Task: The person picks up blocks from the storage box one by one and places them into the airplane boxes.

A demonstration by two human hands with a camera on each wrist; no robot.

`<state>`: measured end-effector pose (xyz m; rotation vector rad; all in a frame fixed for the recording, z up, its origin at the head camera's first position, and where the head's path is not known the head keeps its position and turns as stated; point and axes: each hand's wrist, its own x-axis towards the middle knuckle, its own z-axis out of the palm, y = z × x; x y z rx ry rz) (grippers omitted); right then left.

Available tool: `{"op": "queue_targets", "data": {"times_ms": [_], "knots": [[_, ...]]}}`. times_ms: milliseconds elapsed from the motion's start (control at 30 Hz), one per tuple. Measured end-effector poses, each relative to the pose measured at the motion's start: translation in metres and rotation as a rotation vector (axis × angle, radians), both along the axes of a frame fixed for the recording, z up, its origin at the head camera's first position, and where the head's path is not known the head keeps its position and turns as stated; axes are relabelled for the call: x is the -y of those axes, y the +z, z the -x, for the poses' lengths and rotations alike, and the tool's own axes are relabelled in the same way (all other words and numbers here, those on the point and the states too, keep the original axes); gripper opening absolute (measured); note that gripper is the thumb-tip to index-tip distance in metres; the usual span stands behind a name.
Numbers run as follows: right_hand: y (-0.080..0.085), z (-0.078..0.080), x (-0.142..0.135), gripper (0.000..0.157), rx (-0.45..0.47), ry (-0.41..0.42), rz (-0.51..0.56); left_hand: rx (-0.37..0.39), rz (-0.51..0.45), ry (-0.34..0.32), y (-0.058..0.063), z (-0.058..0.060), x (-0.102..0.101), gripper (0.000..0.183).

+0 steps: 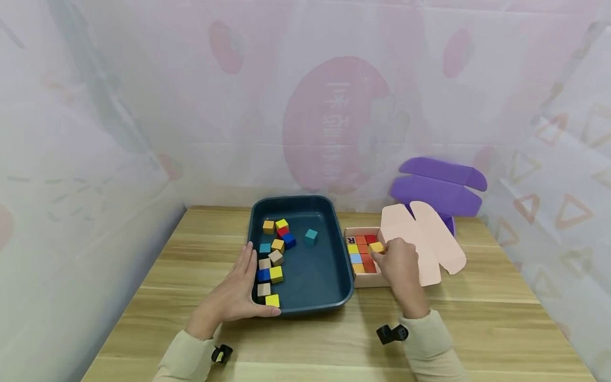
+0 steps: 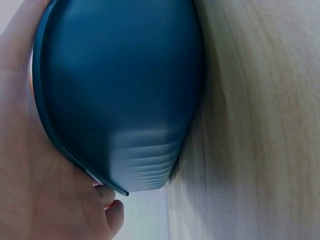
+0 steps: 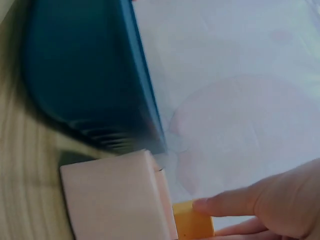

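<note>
My right hand (image 1: pixel 401 265) pinches an orange-yellow cube (image 1: pixel 376 247) between thumb and fingers at the right side of a pink cardboard box (image 1: pixel 372 280). Rows of coloured cubes fill part of that box, among them a light blue cube (image 1: pixel 356 258). In the right wrist view the pinched cube (image 3: pixel 192 220) shows just past the box wall (image 3: pixel 117 195). My left hand (image 1: pixel 234 294) rests at the near left corner of a dark teal tray (image 1: pixel 312 307), fingers straight along its left rim and thumb along the front. Several loose cubes lie in the tray, mostly on the left.
The pink box's lid (image 1: pixel 425 244) stands folded open to the right. Behind it is an open purple box (image 1: pixel 436 185). Tray and boxes stand on a wooden table (image 1: pixel 310 350), with printed cloth walls (image 1: pixel 248 132) at the back and sides.
</note>
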<state>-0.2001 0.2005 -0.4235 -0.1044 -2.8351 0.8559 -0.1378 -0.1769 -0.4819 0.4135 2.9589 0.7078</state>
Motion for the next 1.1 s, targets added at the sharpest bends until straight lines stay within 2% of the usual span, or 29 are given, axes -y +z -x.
{"op": "queue_targets", "data": {"times_ms": [167,200,433,600,933,1100], "knots": [[-0.014,0.004,0.001,0.031,-0.03,-0.042,-0.052,0.003,0.001,0.006,-0.002,0.0,-0.001,0.154],[-0.016,0.005,0.002,0.027,-0.034,-0.047,-0.06,0.003,0.0,0.006,-0.002,0.0,-0.001,0.154],[-0.024,0.008,0.005,0.03,-0.053,-0.058,-0.149,0.008,-0.002,0.0,-0.003,0.001,-0.001,0.153],[-0.03,0.014,0.007,0.044,-0.047,-0.029,-0.226,0.012,-0.012,0.006,-0.003,0.0,-0.001,0.151],[-0.034,0.016,0.008,0.042,-0.033,-0.036,-0.22,0.014,-0.022,-0.007,-0.003,-0.001,-0.002,0.151],[-0.034,0.017,0.009,0.047,-0.013,-0.043,-0.216,0.006,-0.024,-0.007,0.0,0.0,-0.001,0.151]]}}
